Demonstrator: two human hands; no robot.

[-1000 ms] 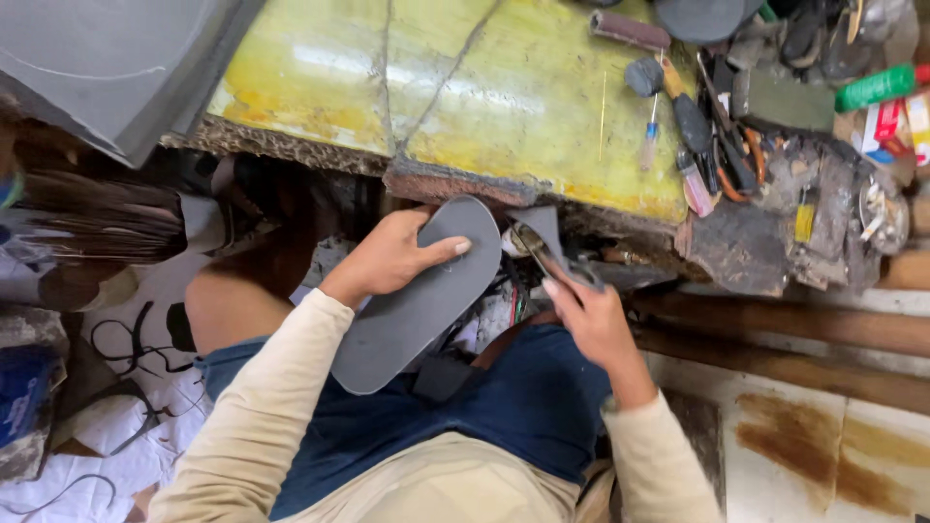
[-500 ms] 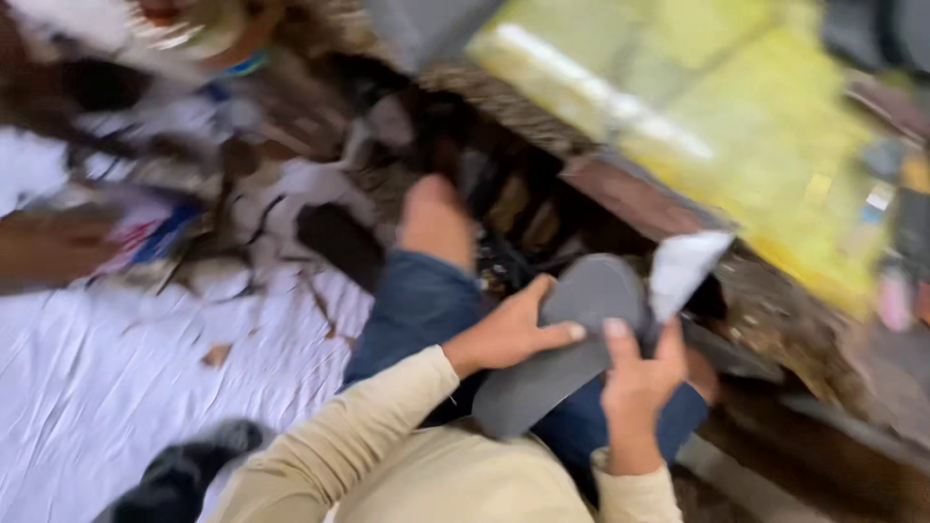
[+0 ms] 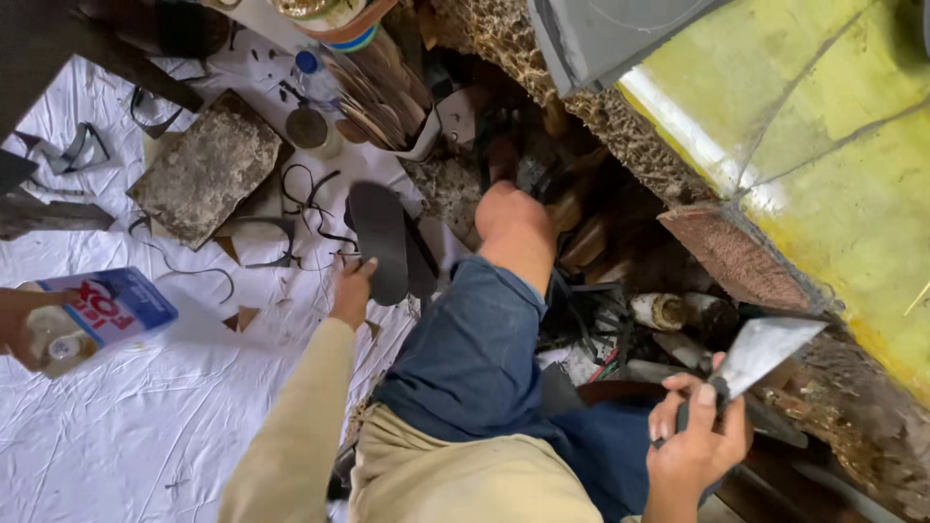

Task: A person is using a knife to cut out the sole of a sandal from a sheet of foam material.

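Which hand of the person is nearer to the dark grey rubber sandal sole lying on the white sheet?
Left. The left hand touches the edge of the dark grey rubber sandal sole. The right hand is far across the bent knee, gripping a flat metal blade.

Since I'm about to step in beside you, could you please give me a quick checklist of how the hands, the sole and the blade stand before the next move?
1. Left hand on the dark sole: ok, fingertips touch its near edge.
2. Sole lying flat on the white sheet: ok.
3. Right hand gripping the scraper: ok, fist closed round the handle.
4. Blade pointed away from the body: ok, it angles up toward the workbench.
5. Blade clear of the knee: ok, well apart.
6. Another person's hand with a box at the left edge: cannot tell whether it is coming closer.
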